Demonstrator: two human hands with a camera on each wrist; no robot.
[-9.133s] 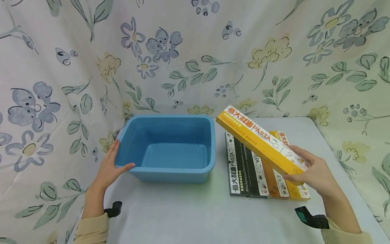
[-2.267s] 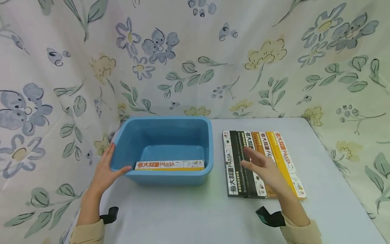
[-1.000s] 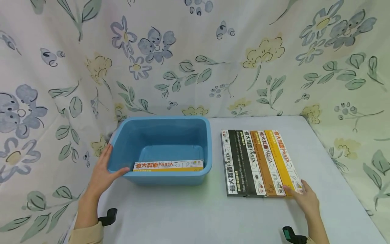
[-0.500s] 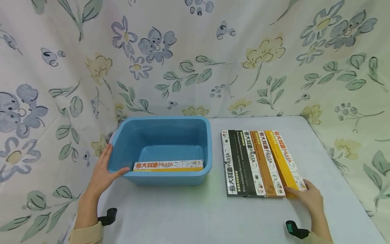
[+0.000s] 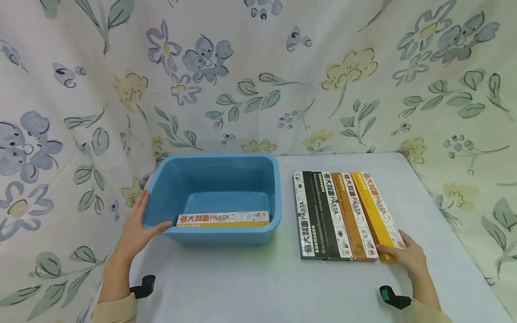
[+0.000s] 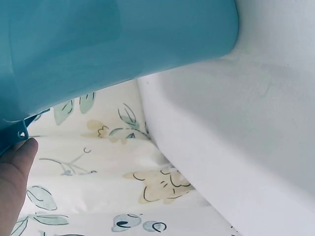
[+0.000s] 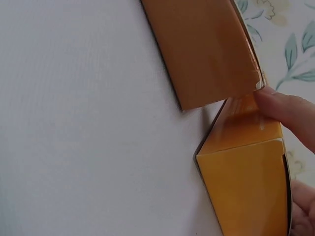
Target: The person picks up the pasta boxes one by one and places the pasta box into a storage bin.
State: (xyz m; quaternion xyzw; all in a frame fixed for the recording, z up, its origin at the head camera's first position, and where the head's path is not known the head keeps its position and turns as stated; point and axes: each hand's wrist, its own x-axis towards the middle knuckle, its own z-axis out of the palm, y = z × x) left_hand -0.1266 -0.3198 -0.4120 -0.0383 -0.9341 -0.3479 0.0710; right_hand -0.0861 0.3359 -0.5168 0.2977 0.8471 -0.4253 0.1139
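Note:
In the head view, my left hand point(image 5: 135, 231) holds the left corner of a blue plastic tub point(image 5: 226, 230), thumb over the front rim, other fingers along the left side. A yellow and white pasta box point(image 5: 222, 218) lies inside, along the front wall. On the right, my right hand point(image 5: 409, 256) grips the near end of another yellow pasta box point(image 5: 371, 208), thumb on its left side; the other fingertips are hidden. This box's near end stands slightly apart from the brown pasta box point(image 5: 349, 211) beside it. The right wrist view shows the yellow box's end point(image 7: 246, 189) and my thumb point(image 7: 290, 110).
Two black pasta boxes, the outer one point(image 5: 305, 224) and the inner one point(image 5: 331, 224), lie left of the brown box in a row on the white table point(image 5: 258, 282). A flower-printed cloth point(image 5: 258, 80) hangs behind and at both sides.
A yellow box once held in the air by my right hand now lies in the tub. My right hand has moved to the other yellow box and turned its near end rightward. My left hand stays.

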